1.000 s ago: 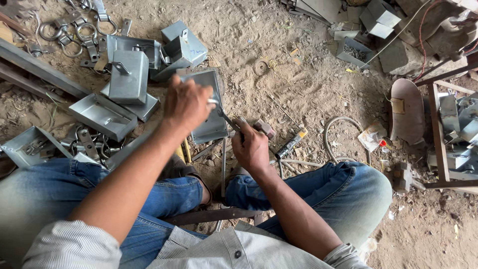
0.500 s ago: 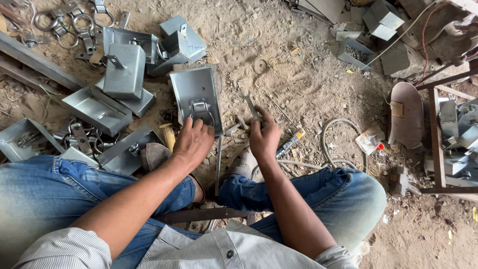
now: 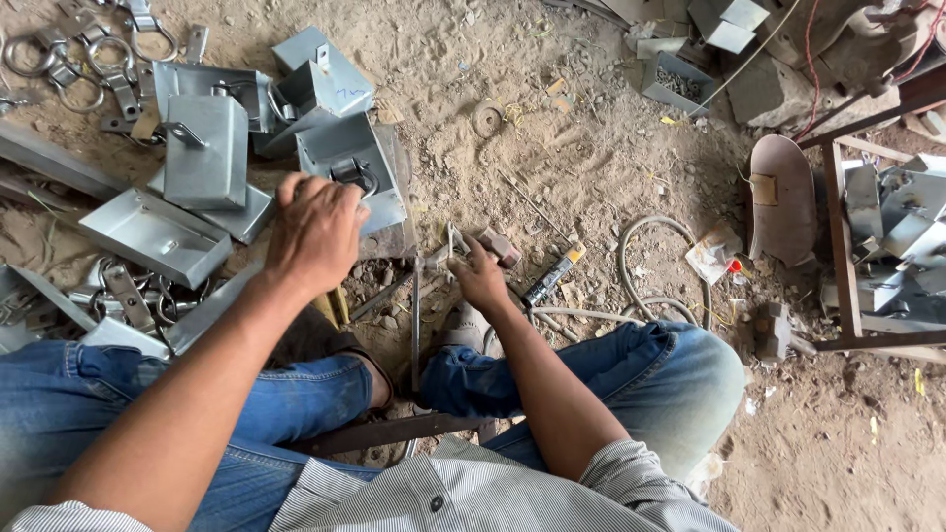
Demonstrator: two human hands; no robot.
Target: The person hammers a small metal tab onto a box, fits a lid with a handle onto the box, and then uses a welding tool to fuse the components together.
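Metal box (image 3: 357,169) under left hand (image 3: 315,232), beside right hand (image 3: 480,279).

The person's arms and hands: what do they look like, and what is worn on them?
Both hands, left and right, are bare, with no gloves, rings or watch visible. The forearms are bare too. Striped grey-and-white shirt sleeves are rolled up to about the elbows. The fingers look dusty from the work.

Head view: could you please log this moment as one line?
left hand on grey metal box | right hand at small metal bracket | sandy ground
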